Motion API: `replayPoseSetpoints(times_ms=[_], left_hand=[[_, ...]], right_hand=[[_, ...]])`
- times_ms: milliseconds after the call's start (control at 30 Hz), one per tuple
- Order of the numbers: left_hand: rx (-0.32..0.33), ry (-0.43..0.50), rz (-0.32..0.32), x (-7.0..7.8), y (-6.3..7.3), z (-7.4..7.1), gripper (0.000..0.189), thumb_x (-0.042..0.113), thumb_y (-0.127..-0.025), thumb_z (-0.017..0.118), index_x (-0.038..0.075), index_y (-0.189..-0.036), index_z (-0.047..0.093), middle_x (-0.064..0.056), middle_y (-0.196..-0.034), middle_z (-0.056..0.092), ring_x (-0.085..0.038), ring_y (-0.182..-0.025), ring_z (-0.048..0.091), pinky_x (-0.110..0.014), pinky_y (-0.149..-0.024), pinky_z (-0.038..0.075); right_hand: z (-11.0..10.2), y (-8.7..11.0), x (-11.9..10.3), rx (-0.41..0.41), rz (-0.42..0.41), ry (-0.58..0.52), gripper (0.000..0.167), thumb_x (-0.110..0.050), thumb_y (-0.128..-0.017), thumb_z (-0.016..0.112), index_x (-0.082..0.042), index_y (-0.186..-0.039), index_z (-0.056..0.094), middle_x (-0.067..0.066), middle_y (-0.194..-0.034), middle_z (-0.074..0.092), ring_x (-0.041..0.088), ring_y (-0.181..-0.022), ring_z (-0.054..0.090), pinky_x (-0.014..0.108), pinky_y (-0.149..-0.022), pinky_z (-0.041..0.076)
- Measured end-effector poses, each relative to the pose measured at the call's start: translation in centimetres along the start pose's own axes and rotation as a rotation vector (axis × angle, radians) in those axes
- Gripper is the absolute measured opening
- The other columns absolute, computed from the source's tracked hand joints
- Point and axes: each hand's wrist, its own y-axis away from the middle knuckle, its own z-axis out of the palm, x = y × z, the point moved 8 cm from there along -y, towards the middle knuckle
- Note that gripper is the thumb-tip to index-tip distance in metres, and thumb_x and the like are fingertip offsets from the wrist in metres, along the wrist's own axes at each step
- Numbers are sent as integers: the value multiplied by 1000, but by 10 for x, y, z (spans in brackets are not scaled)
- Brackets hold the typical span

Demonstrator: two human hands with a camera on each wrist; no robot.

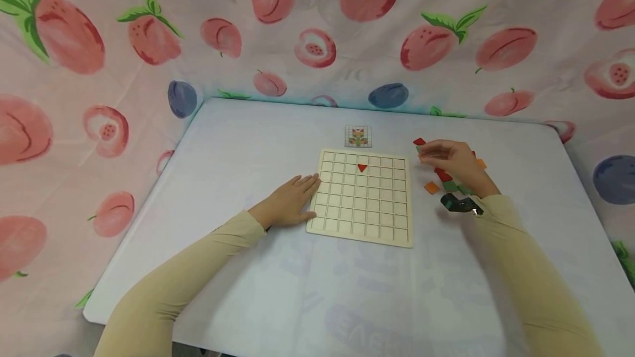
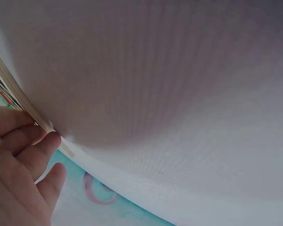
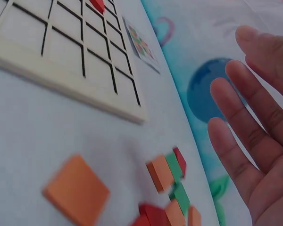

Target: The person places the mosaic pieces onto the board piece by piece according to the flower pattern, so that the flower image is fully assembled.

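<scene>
A square wooden grid board (image 1: 349, 203) lies on the white table, with one red triangle tile (image 1: 362, 168) in an upper cell. My left hand (image 1: 289, 203) rests at the board's left edge, its fingers extended; the left wrist view shows the fingertips against the board's side (image 2: 20, 96). Over the loose tiles to the right of the board is my right hand (image 1: 457, 164). In the right wrist view its fingers (image 3: 245, 134) are spread and loosely bent, holding nothing. Beneath and beside it lie an orange tile (image 1: 431, 187), a red tile (image 1: 442, 175) and a green tile (image 1: 450, 186).
A small card (image 1: 358, 136) with a coloured flower pattern on a grid lies behind the board. Several more red, green and orange tiles are partly hidden under the right hand. A fruit-print curtain (image 1: 307, 4) hangs behind the table (image 1: 238, 142).
</scene>
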Motion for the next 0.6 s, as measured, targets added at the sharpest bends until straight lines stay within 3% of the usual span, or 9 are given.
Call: replayPoseSetpoints(times_ms=[267,433,600], left_hand=[[10,17,-5,-1,2,0,80,53,-95,42,0,-149,15,-15,-157,14,-27,-146,19,-41,-119,16],[12,27,-6,-1,2,0,80,52,-95,43,0,-149,16,-15,-157,14,-27,-146,19,-42,-120,16],[18,28,1,0,0,0,80,52,-95,43,0,-149,16,-15,-157,14,-27,-146,19,-42,-119,16]], right_hand=[[-39,13,52,46,56,73,42,-32,-86,68,-9,-121,62,-13,-105,66,-6,-89,62,8,-72,49],[-46,29,42,72,89,151,44,-32,-87,66,-4,-120,60,-14,-101,66,-8,-84,61,11,-71,51],[-53,40,48,78,152,245,43,-34,-89,63,-6,-122,60,-27,-97,56,-12,-84,53,5,-72,44]])
